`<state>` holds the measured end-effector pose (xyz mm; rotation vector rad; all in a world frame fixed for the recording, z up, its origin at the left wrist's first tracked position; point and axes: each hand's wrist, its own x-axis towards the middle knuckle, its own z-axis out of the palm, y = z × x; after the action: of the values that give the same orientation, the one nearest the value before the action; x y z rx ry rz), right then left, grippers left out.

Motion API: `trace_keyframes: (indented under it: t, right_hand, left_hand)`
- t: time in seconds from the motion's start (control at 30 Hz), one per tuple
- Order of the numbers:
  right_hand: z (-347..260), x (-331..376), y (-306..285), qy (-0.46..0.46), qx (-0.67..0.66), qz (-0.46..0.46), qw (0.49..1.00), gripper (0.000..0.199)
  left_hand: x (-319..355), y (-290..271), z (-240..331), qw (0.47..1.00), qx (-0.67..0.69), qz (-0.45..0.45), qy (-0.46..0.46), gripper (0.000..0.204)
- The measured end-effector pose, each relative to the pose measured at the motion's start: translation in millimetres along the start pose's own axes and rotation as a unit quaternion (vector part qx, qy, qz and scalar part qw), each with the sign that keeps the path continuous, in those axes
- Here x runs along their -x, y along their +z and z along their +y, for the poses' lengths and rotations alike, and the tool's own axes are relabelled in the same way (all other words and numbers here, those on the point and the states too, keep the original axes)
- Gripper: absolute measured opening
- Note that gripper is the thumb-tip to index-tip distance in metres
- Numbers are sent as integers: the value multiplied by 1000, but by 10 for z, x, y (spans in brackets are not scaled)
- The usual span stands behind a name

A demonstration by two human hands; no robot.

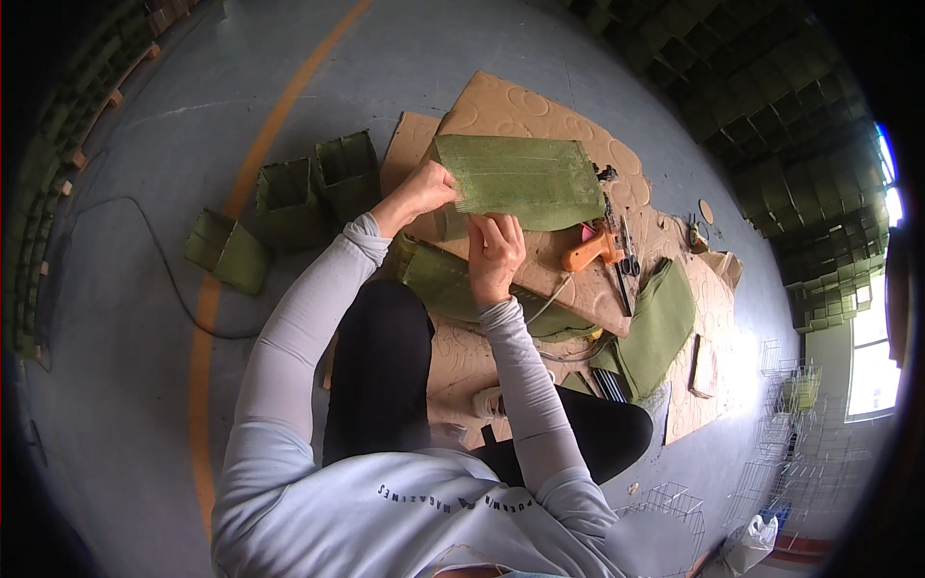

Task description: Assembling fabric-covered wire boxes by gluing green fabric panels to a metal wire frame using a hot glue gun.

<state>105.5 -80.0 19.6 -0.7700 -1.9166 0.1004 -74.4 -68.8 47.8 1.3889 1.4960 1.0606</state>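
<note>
I'm looking down at a green woven panel [525, 178] held up in the upper middle of the frame, above a sheet of brown cardboard [511, 106] spread on the grey floor [135, 318]. My left hand [424, 193] pinches the panel's left edge, fingers curled round it and thumb on top. My right hand [493, 252] grips its lower edge near the left corner, fingers closed on the material. Both are clamped on the panel, not loose.

To handle this well, I judge the panel should be kept taut between the two grips so the edge lies straight, with the fingers close to the edge being worked and not out on the broad face, where the weave could buckle.

Just right of the right hand an orange glue gun [593, 249] lies on the cardboard, with its cord trailing down toward the knees. I'd keep the panel and sleeves off its tip. Under the panel lies a second folded green piece [453, 284], and another green piece [660, 328] rests to the right of centre. Three finished green boxes [289, 197] stand open on the floor at upper left, well apart from the hands. Wire baskets [790, 385] sit at the right edge.
</note>
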Motion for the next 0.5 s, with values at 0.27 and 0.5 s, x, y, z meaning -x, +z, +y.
trace_keyframes:
  t: [0.27, 0.5]
  right_hand:
    - [-122, 68, 89, 47, 0, 45, 998, 10]
    - [-148, 198, 164, 85, 2, 62, 994, 9]
  left_hand:
    - [-24, 88, -86, 995, 78, 6, -56, 10]
    - [-158, 108, -393, 996, 40, -18, -81, 11]
